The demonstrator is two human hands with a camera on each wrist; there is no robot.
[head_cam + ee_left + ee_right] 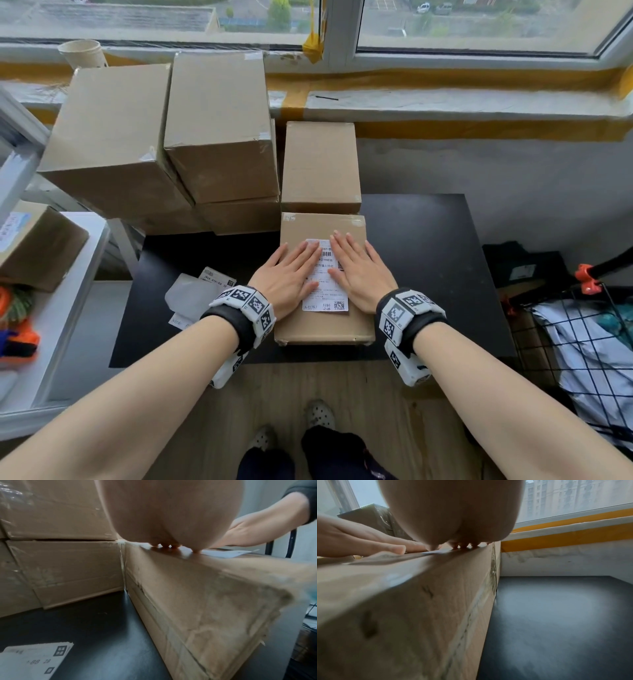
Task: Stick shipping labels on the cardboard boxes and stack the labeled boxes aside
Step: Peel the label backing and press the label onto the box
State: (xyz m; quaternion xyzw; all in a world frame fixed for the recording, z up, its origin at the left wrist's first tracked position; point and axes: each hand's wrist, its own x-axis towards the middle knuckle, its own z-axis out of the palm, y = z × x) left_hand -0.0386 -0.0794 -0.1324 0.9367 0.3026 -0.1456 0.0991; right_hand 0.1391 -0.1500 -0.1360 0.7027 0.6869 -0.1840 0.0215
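Both hands flat on the label.
I see my left hand point(287, 274) and right hand point(359, 272), fingers straight, pressing the shipping label point(325, 274) onto the cardboard box point(323, 325) at the table's point(428, 257) front edge.

Brown cardboard boxes point(219, 130) and a white, black-printed shipping label point(325, 287) sit on the black table point(428, 257).

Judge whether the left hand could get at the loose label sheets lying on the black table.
Probably yes: the left hand lies flat on the box, holding nothing; the label sheets lie uncovered just beside it.
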